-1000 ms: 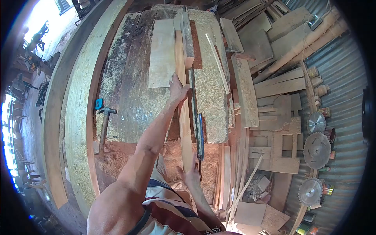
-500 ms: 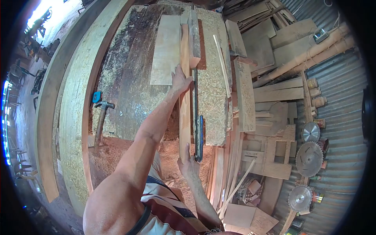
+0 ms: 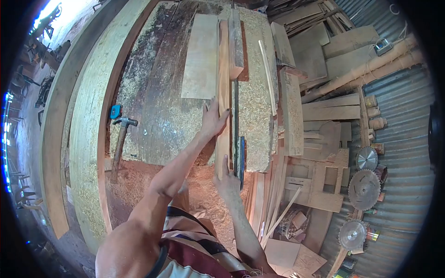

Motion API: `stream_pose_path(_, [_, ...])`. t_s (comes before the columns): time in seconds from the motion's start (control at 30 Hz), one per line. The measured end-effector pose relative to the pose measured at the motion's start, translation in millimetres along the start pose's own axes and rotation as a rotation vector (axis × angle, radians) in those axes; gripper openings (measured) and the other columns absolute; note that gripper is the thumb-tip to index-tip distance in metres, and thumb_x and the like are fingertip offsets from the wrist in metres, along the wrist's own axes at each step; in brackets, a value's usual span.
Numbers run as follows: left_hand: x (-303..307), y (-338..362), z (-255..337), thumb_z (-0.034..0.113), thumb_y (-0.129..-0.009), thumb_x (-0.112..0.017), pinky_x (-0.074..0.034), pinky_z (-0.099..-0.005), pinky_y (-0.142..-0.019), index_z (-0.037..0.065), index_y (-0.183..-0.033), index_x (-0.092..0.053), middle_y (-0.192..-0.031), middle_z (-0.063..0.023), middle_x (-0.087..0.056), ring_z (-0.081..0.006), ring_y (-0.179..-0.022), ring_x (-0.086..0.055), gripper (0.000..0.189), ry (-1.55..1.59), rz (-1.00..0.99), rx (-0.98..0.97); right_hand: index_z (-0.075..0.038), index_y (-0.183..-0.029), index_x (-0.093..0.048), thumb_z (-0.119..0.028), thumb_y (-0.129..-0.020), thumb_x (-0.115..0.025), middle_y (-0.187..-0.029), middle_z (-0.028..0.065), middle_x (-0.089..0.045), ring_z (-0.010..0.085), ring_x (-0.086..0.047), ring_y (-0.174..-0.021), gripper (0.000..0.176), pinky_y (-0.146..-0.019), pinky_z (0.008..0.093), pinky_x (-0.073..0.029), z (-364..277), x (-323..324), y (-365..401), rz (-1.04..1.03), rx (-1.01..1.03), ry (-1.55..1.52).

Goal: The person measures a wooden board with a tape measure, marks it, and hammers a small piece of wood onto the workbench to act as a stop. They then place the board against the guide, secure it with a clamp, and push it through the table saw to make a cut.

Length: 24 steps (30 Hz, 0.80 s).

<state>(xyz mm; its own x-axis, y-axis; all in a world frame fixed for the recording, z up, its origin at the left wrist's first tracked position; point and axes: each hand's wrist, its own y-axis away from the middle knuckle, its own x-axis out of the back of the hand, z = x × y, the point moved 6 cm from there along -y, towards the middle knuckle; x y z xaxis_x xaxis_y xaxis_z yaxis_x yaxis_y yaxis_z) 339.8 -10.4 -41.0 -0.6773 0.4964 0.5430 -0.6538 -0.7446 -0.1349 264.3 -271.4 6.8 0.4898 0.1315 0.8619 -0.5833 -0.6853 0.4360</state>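
Note:
A long narrow wooden strip [image 3: 224, 69] lies lengthwise on the worn worktable, beside a thicker wooden block [image 3: 236, 46] and a dark metal edge. My left hand [image 3: 213, 119] grips the strip near its middle, thumb on its right side and fingers over its left. At the strip's near end, my right hand [image 3: 227, 182] holds it, one finger stretched forward along the wood. A pale flat board [image 3: 200, 58] lies left of the strip. Right of my right hand is a blue-edged bar [image 3: 241, 162].
A hammer [image 3: 121, 143] and a blue tape measure [image 3: 115, 111] lie at the left, by long thick planks [image 3: 88, 120]. Sawdust covers much of the table [image 3: 255, 97]. Stacked offcuts and round saw blades [image 3: 364, 189] are at the right wall.
The strip has moved forward along the block, with my right hand following it. My left hand is farther back along the strip, nearer my right hand. The camera view has shifted slightly.

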Motion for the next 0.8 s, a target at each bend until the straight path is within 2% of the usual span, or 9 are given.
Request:
stream_pose_path(0.17, [-0.9,-10.5,-2.7,0.030,-0.108,-0.053,-0.016,-0.0645,-0.128,-0.010,-0.157,-0.032,-0.159,-0.0380,-0.041,-0.0515,-0.154,-0.032,0.067,-0.052,0.064,0.010,-0.013,-0.172,-0.005,-0.041,-0.097,-0.066,-0.108,0.0369,-0.071,0.0482,-0.074,-0.091,0.100,-0.079,0.0532,-0.062,-2.3,5.9,-21.9,-0.003,0.000,0.003])
stream_pose_path(0.23, [-0.7,-20.8,-2.0,0.031,-0.108,-0.051,-0.016,-0.0653,-0.128,-0.010,-0.158,-0.031,-0.158,-0.0386,-0.042,-0.0518,-0.154,-0.032,0.068,-0.047,0.055,0.032,-0.013,-0.172,-0.004,-0.042,-0.096,-0.066,-0.112,0.0372,-0.070,0.0491,-0.074,-0.094,0.102,-0.082,0.0542,-0.061,-4.3,10.9,-31.6,0.057,0.041,-0.021])
stream_pose_path(0.33, [0.1,-33.2,-5.0,0.032,-0.108,-0.050,-0.016,-0.0666,-0.127,-0.010,-0.158,-0.029,-0.156,-0.0397,-0.043,-0.0520,-0.154,-0.032,0.069,-0.043,0.058,0.032,-0.012,-0.172,-0.004,-0.041,-0.096,-0.066,-0.106,0.0359,-0.071,0.0500,-0.073,-0.093,0.102,-0.081,0.0546,-0.061,-9.1,15.8,-42.4,0.089,0.079,0.002])
stream_pose_path(0.43, [-3.1,-48.1,-9.8,0.033,-0.108,-0.049,-0.016,-0.0676,-0.126,-0.009,-0.159,-0.028,-0.155,-0.0400,-0.044,-0.0521,-0.154,-0.032,0.069,-0.038,0.064,0.033,-0.012,-0.172,-0.005,-0.040,-0.096,-0.067,-0.101,0.0354,-0.072,0.0500,-0.072,-0.092,0.103,-0.082,0.0552,-0.060,-13.4,25.0,-55.3,0.008,0.029,-0.022])
stream_pose_path(0.8, [-8.5,-99.4,-26.4,0.036,-0.108,-0.048,-0.016,-0.0671,-0.127,-0.007,-0.161,-0.026,-0.159,-0.0381,-0.041,-0.0509,-0.155,-0.030,0.072,-0.024,0.046,0.029,-0.009,-0.172,-0.008,-0.037,-0.096,-0.068,-0.092,0.0308,-0.072,0.0470,-0.073,-0.085,0.101,-0.079,0.0535,-0.060,-23.3,44.6,-96.0,0.049,0.080,-0.035])
